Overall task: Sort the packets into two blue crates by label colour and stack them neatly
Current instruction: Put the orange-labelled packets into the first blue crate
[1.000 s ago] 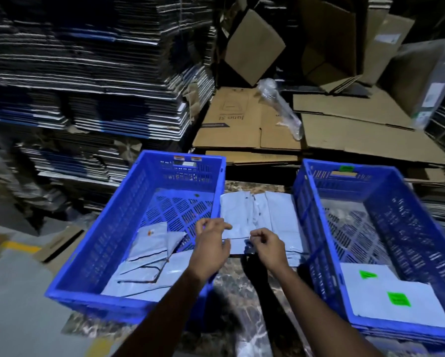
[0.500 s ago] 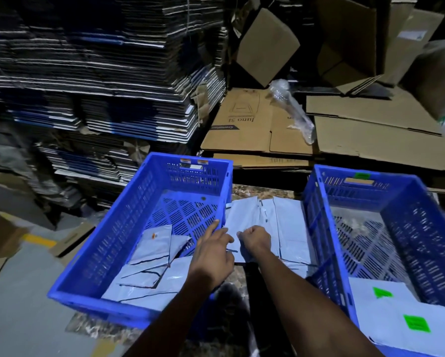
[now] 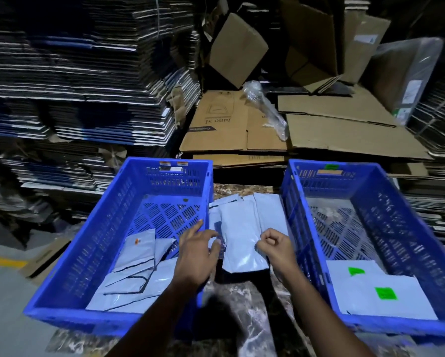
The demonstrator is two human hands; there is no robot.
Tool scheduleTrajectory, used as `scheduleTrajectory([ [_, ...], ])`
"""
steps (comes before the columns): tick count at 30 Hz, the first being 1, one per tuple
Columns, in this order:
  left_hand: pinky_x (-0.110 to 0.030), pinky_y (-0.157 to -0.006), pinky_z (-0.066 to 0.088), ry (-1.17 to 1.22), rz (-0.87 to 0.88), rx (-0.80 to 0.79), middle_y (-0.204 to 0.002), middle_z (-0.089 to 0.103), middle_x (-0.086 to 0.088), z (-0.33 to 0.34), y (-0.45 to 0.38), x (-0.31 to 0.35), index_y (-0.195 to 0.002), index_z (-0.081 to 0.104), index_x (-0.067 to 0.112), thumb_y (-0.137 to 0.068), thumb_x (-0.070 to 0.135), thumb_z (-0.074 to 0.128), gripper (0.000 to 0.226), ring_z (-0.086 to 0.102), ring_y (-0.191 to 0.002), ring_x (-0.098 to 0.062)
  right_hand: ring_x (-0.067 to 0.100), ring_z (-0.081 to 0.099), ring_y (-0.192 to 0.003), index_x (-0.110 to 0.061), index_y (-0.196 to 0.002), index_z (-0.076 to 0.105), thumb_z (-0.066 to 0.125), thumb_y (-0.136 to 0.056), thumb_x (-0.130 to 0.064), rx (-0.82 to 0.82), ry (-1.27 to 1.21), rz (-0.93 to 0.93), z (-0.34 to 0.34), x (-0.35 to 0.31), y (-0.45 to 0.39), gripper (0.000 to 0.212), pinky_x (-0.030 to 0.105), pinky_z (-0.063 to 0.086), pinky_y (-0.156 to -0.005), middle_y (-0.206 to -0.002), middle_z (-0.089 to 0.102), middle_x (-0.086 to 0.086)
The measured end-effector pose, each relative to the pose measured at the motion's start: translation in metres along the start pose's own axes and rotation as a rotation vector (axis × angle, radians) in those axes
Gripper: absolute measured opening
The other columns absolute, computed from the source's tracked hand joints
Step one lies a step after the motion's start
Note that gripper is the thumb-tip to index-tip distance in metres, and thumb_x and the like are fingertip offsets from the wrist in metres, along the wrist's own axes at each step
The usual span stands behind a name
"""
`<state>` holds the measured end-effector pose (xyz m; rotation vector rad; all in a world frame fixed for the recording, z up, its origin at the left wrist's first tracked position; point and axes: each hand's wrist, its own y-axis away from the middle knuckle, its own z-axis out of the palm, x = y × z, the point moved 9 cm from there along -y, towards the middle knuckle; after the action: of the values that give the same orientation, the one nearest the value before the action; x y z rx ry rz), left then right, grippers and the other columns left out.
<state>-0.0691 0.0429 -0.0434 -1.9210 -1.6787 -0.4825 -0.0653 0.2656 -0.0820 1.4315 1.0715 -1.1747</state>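
Top grey packet (image 3: 242, 243) of the pile between the two blue crates is pinched by curled right hand (image 3: 275, 244), left hand (image 3: 198, 249) spread beside it; label hidden, so misfiling risk, slick film may slip.

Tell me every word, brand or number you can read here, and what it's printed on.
"Juno 5l", seen upside down, on the flattened cardboard box behind the crates.
A small dark brand strip on the same box: too blurred to read.
White label on the plastic-wrapped carton at far right: too small to read.
Green stickers on the packets in the right crate, and the orange sticker on a packet in the left crate: no legible text.
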Motion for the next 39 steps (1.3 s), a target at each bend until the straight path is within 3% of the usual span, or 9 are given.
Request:
scheduleTrajectory([
  [3, -0.038, -0.121, 0.017, 0.000, 0.091, -0.080, -0.116, 0.071, 0.010, 0.000, 0.010, 0.022, -0.120, 0.064, 0.031, -0.102, 0.048, 0.039, 0.035, 0.058, -0.121, -0.009, 0.014, 0.022, -0.054, -0.010, -0.059, 0.044, 0.059, -0.063, -0.001, -0.040, -0.062, -0.067, -0.016, -0.014, 0.034, 0.018, 0.025, 0.019, -0.054, -0.057, 0.025, 0.015],
  [8, -0.027, -0.083, 0.054, 0.883, -0.119, -0.234, -0.093, 0.073, -0.008, 0.005, 0.028, 0.060, -0.112, 0.066, 0.029, -0.098, 0.020, 0.063, 0.017, 0.070, -0.089, -0.012, 0.025, 0.021, -0.058, -0.008, -0.078, 0.043, 0.063, -0.067, -0.003, -0.072, -0.169, -0.096, -0.026, -0.024, 0.063, 0.023, 0.039, 0.019, -0.059, -0.062, 0.025, 0.018],
  [12, -0.025, -0.070, 0.046, 0.878, -0.056, -0.210, -0.068, 0.056, 0.001, -0.001, 0.032, 0.078, -0.114, 0.064, 0.027, -0.096, 0.010, 0.063, 0.026, 0.056, -0.070, -0.013, 0.028, 0.058, -0.078, -0.022, -0.120, 0.055, 0.071, -0.078, -0.017, -0.130, -0.191, -0.136, -0.032, -0.035, 0.072, 0.045, 0.046, 0.045, -0.070, -0.090, 0.067, 0.020],
  [18, -0.017, -0.085, 0.047, 0.740, -0.110, -0.097, -0.122, 0.059, 0.007, -0.012, 0.041, 0.074, -0.091, 0.076, 0.029, -0.091, 0.000, 0.064, 0.032, 0.058, -0.112, -0.004, 0.011, 0.056, -0.123, -0.039, -0.086, 0.076, 0.083, -0.071, -0.019, 0.043, 0.060, -0.383, -0.053, -0.070, 0.080, 0.026, 0.039, 0.047, -0.097, -0.127, 0.060, -0.006],
  [21, -0.040, -0.092, 0.050, 1.172, -0.308, -0.329, -0.120, 0.068, -0.018, 0.014, 0.060, 0.077, -0.110, 0.070, 0.006, -0.097, 0.006, 0.053, 0.021, 0.065, -0.107, -0.029, 0.002, 0.052, -0.121, -0.035, -0.077, 0.077, 0.086, -0.072, -0.004, 0.125, 0.089, -0.411, -0.059, -0.074, 0.084, 0.033, 0.028, 0.047, -0.094, -0.127, 0.048, -0.007],
  [29, -0.054, -0.107, 0.045, 1.147, -0.150, -0.228, -0.133, 0.065, -0.007, -0.001, 0.068, 0.079, -0.127, 0.064, 0.019, -0.083, 0.002, 0.074, 0.048, 0.058, -0.127, -0.030, 0.008, 0.055, -0.122, -0.024, -0.101, 0.078, 0.052, -0.096, -0.012, 0.026, -0.049, -0.315, -0.046, -0.078, 0.098, 0.029, 0.033, 0.048, -0.094, -0.128, 0.060, -0.006],
  [32, -0.040, -0.099, 0.054, 1.077, -0.105, -0.192, -0.130, 0.066, 0.005, -0.010, 0.072, 0.084, -0.128, 0.062, 0.022, -0.088, -0.005, 0.069, 0.049, 0.061, -0.125, -0.020, 0.001, 0.062, -0.104, -0.033, -0.119, 0.070, 0.064, -0.095, -0.025, -0.170, 0.031, -0.296, -0.028, -0.084, 0.114, 0.026, 0.028, 0.048, -0.090, -0.128, 0.065, -0.015],
  [35, -0.010, -0.084, 0.050, 0.993, -0.038, -0.129, -0.130, 0.064, 0.013, -0.021, 0.076, 0.092, -0.129, 0.059, 0.017, -0.088, -0.007, 0.068, 0.049, 0.062, -0.114, 0.003, -0.001, 0.051, -0.129, -0.033, -0.133, 0.060, 0.076, -0.087, -0.019, -0.207, 0.188, -0.341, -0.023, -0.081, 0.122, 0.050, 0.030, 0.042, -0.107, -0.137, 0.057, -0.024],
  [39, -0.003, -0.079, 0.046, 0.976, -0.043, -0.125, -0.131, 0.061, 0.014, -0.019, 0.077, 0.089, -0.132, 0.057, 0.014, -0.089, -0.008, 0.066, 0.049, 0.062, -0.110, 0.009, -0.004, 0.044, -0.135, -0.034, -0.134, 0.059, 0.077, -0.087, -0.018, -0.195, 0.189, -0.338, -0.021, -0.078, 0.120, 0.053, 0.032, 0.038, -0.113, -0.137, 0.056, -0.025],
])
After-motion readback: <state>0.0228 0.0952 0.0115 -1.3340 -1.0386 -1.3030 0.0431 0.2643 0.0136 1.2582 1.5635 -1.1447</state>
